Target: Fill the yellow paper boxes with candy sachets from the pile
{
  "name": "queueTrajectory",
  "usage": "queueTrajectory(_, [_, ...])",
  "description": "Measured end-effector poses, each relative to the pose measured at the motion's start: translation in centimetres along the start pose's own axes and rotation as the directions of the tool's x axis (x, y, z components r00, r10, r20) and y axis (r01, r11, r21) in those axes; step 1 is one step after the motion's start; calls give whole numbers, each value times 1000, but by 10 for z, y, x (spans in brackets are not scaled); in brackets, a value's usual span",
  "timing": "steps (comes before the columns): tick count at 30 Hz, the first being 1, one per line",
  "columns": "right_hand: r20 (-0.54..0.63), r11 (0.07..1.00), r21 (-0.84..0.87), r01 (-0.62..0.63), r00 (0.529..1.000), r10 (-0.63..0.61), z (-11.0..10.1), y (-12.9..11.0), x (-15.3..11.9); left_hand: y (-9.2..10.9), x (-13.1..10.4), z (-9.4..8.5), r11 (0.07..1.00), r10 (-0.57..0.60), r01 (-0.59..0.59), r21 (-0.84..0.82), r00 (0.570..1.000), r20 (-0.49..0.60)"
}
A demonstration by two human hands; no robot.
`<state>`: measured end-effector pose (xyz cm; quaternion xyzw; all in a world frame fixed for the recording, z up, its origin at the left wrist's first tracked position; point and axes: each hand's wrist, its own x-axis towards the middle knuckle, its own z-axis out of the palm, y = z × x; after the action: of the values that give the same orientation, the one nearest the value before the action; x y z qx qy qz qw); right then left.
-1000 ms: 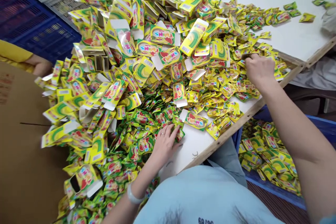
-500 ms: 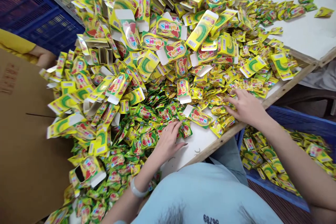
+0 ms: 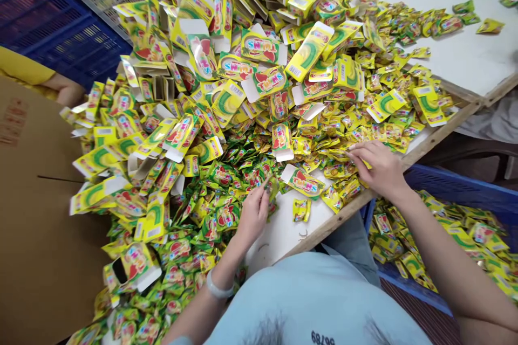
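Observation:
My left hand (image 3: 254, 210) pinches a green candy packet (image 3: 272, 186) at the edge of the pile of green packets (image 3: 226, 215). Over the yellow packets (image 3: 335, 151) is my right hand (image 3: 376, 164), its fingers drawn together; what they hold, if anything, is too small to make out. Between my hands, a flattish printed box (image 3: 303, 180) lies on the white table (image 3: 279, 232). A single yellow packet (image 3: 301, 209) rests just below that box. Many printed boxes (image 3: 263, 46) are heaped beyond my hands.
A blue crate (image 3: 465, 188) of filled boxes stands low on the right. Cardboard (image 3: 36, 237) borders the pile on the left, with another person's hand (image 3: 67, 89) behind it. Stacked blue crates (image 3: 81, 38) stand at the back left. A wooden edge (image 3: 335, 221) runs along the table.
My left hand has risen slightly and closed on a green packet. The fingers of my right hand have come together. A yellow packet now lies on the bare table patch between them.

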<state>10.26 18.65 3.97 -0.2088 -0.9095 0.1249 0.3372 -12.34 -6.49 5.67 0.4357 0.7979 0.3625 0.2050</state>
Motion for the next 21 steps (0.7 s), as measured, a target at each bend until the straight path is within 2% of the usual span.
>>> queueTrajectory(1, [-61, 985, 142, -103, 992, 113, 1, -7, 1, 4, 1, -1, 995, -45, 39, -88, 997, -65])
queueTrajectory(3, [-121, 883, 375, -283, 929, 349, 5, -24, 1, 14, 3, -1, 951, -141, 103, -290, 983, -114])
queueTrajectory(5, [-143, 826, 446, -344, 884, 445, 11, -46, -2, 25, 4, 5, 867, -208, 165, -470, 977, -41])
queueTrajectory(6, [-156, 847, 425, -319, 896, 415, 14, -58, -5, 30, 4, 10, 818, -222, 201, -538, 975, 27])
queueTrajectory(8, [-139, 923, 331, -194, 958, 251, 22, -83, -12, 39, 4, 22, 727, -233, 273, -630, 961, 148])
queueTrajectory(10, [-36, 958, 278, -66, 996, 79, 30, -105, -19, 46, 4, 32, 660, -255, 314, -682, 948, 190])
queueTrajectory(12, [72, 960, 281, 0, 997, -22, 37, -120, -24, 51, 4, 38, 619, -302, 327, -714, 938, 168])
queueTrajectory(15, [148, 960, 271, 66, 983, -109, 43, -129, -28, 54, 5, 41, 583, -346, 349, -734, 924, 164])
queueTrajectory(19, [150, 945, 286, 159, 967, -208, 44, -128, -34, 52, 7, 41, 538, -323, 354, -765, 925, 200])
queueTrajectory(21, [77, 931, 302, 204, 968, -237, 41, -129, -40, 51, 5, 41, 546, -300, 339, -766, 933, 198])
